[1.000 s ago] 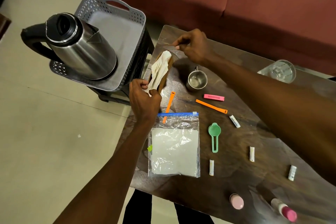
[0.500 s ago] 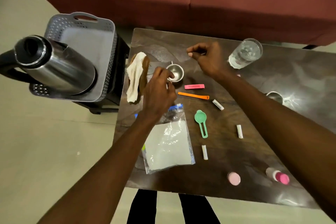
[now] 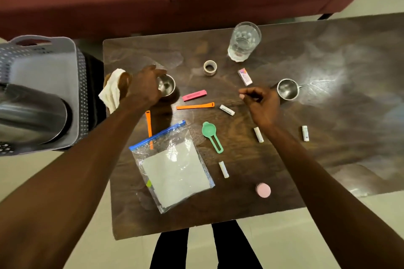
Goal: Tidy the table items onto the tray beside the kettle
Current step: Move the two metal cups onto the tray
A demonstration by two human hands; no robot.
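A grey perforated tray [image 3: 46, 72] stands left of the dark wooden table [image 3: 328, 129], with a steel kettle [image 3: 28, 113] on its near part. My left hand [image 3: 143, 87] wraps its fingers around a small steel cup [image 3: 167, 85] near the table's left edge. Just left of that hand lies a white cloth [image 3: 111, 94] over a brown piece. My right hand [image 3: 261, 103] hovers over the table's middle, fingertips pinched together with nothing visible in them, next to a second steel cup [image 3: 287, 89].
Scattered on the table are a pink clip [image 3: 194, 95], two orange clips [image 3: 195, 106], a green scoop [image 3: 211, 135], a zip bag [image 3: 172, 166], several white tubes, a pink cap [image 3: 263, 190], a tape roll [image 3: 210, 67] and a water glass [image 3: 243, 41]. A red sofa runs behind.
My left hand let go of the cloth and moved right onto the small steel cup. My right hand drew away from the cloth toward the table's middle. The view swung right.
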